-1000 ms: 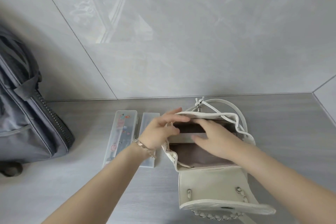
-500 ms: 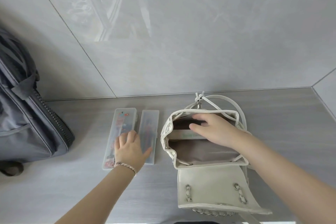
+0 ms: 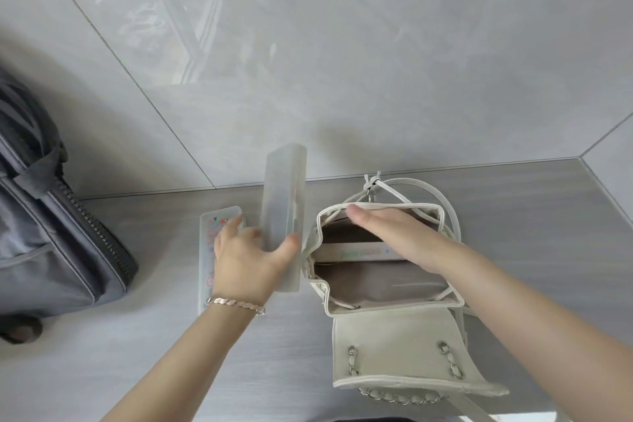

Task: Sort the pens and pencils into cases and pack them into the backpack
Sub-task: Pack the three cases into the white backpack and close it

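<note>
**A:** What does the left hand hold?

**B:** A frosted plastic case, gripped near its lower end between thumb and fingers. The case is tilted up off the grey desk, its far end raised toward the tiled wall. A thin bracelet circles that wrist.

**A:** And the second case?

**B:** A printed case lies flat on the desk just left of the raised one, partly under the left hand's fingers.

**A:** Where is the backpack?

**B:** The cream backpack lies on the desk to the right, its flap folded toward the camera and its mouth wide open. The lifted case is just beside its left rim.

**A:** The right hand?

**B:** The right hand reaches into the opening, fingers flat and together along the back rim; whether it grips anything cannot be told. A pale flat item with faint print shows inside, just below the hand.

**A:** Anything else in shot?

**B:** A grey zipped bag stands at far left, well apart from the backpack.
</note>
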Available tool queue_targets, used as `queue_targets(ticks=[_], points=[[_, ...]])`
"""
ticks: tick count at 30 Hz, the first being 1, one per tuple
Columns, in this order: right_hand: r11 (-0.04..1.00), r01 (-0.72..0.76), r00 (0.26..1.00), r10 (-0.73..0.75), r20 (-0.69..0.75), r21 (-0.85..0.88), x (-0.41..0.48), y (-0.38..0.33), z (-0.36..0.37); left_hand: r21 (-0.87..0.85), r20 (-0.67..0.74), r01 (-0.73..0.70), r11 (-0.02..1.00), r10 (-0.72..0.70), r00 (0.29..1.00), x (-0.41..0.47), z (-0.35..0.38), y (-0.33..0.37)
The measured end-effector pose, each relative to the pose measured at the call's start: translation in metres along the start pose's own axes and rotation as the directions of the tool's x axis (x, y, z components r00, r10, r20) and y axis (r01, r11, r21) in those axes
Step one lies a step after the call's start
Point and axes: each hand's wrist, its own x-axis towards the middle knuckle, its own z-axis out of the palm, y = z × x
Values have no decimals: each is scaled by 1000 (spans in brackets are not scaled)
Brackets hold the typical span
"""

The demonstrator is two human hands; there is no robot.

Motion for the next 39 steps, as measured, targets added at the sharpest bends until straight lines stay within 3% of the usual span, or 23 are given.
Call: queue_targets(ticks=[4, 10, 13, 15, 16, 18, 19, 21, 22, 26, 30, 34, 37, 39], points=[[982, 10, 999, -18, 40, 189, -3, -10, 0, 3, 73, -170, 985, 170, 983, -21, -16, 38], [947, 11, 1000, -7, -14, 320, 0, -6, 4, 286, 166, -309, 907, 271, 948, -35, 7, 39], [957, 33, 982, 23, -188, 287, 3, -8, 8, -73, 171, -257, 964, 266, 949, -24, 1, 25], [961, 29, 967, 43, -252, 275, 4, -9, 10, -249, 79, -173, 953, 198, 977, -4, 4, 4], [965, 42, 965, 28, -260, 260, 6, -9, 11, -197, 12, -118, 973, 122, 992, 10, 9, -13], [968, 44, 970, 18, -241, 248, 9, -7, 14, 80, -28, 154, 985, -153, 988, 33, 20, -47], [972, 43, 972, 13, -235, 233, 9, -8, 14, 244, -20, 286, 927, -290, 957, 41, 26, -65], [975, 46, 981, -3, -195, 217, 9, -7, 15, 453, -3, 399, 797, -447, 895, 48, 34, -92], [975, 39, 984, 0, -177, 220, 8, -5, 13, 471, -10, 420, 776, -472, 882, 49, 36, -99], [969, -28, 997, 46, -69, 244, 4, -6, 1, 275, -8, 453, 848, -469, 883, 46, 33, -95], [941, -87, 996, 88, 13, 326, 4, -5, -8, -249, 138, 465, 850, -444, 886, 34, 11, -63], [916, -91, 996, 81, 42, 391, 8, -4, -6, -512, 230, 254, 820, -154, 961, 2, -22, -11], [927, -63, 998, 53, 39, 370, 6, -3, -6, -662, 317, 163, 731, 77, 945, -22, -28, 22], [947, -40, 998, 54, -37, 318, 2, -3, -12, -638, 342, 119, 761, 142, 929, -29, -19, 38]])
